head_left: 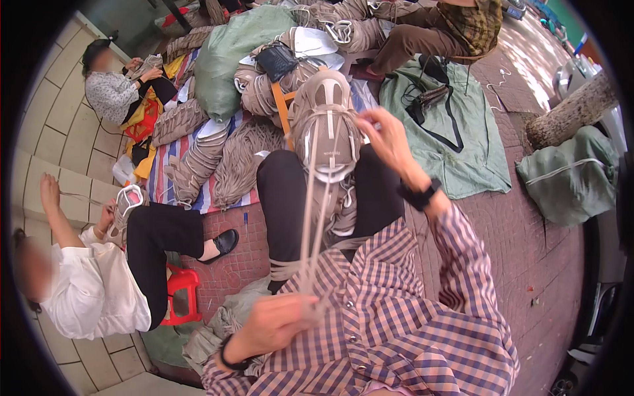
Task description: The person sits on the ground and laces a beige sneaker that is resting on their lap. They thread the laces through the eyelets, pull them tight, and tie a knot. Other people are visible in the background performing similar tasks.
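A taupe shoe upper [325, 140] with pale trim rests between my knees, on top of other uppers. Two pale shoelace strands [317, 218] run taut from it down toward my chest. My left hand [277, 325] is closed on the ends of these strands, low in front of my checked shirt, and slightly blurred. At the upper's right edge, my right hand [391, 142] bends thumb and forefinger together in a pinch on it. Its fingertips partly hide what exactly they grip.
Bundled uppers [198, 162] and loose laces [244, 158] lie on a striped sheet ahead left. A green sack [231, 63] stands behind them. One co-worker [99, 277] sits close on my left beside a red stool [179, 294]. A green cloth [475, 158] covers ground at right.
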A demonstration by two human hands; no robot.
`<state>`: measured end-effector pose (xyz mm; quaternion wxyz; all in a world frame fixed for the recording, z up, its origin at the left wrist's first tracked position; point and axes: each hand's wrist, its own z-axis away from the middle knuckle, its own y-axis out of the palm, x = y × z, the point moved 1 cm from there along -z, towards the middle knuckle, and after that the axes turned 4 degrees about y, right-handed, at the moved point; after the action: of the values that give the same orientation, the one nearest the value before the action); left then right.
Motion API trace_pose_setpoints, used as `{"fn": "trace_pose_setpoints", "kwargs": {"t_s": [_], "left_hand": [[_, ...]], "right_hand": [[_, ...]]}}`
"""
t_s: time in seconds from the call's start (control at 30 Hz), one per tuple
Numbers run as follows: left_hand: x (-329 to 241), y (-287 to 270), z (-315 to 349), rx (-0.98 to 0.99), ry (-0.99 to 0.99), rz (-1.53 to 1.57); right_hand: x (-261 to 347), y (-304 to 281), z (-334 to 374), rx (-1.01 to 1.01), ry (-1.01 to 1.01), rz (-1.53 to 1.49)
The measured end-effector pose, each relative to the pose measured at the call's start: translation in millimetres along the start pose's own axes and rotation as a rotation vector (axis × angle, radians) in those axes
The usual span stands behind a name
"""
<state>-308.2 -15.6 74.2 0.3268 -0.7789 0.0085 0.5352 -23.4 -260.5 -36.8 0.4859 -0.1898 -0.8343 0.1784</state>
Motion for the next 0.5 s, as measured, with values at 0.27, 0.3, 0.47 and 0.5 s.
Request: {"fn": "trace_pose_setpoints", "kwargs": {"t_s": [0.27,0.3,0.47,0.5], "left_hand": [[-98.8,-51.7,22.4,-0.102,0.077,-0.020],[-102.4,-53.4,26.6,-0.073,0.149,0.034],[-130.3,-75.1,94.3,0.027,0.354,0.242],[-146.0,-75.3,95.2,-0.019,0.427,0.234]], "right_hand": [[-10.9,29.4,-45.0,0.190,-0.395,0.490],[-9.3,28.8,-44.8,0.193,-0.439,0.531],[-4.9,9.1,-51.3,0.231,-0.463,0.762],[-9.3,9.1,-55.7,0.274,-0.438,0.753]]}}
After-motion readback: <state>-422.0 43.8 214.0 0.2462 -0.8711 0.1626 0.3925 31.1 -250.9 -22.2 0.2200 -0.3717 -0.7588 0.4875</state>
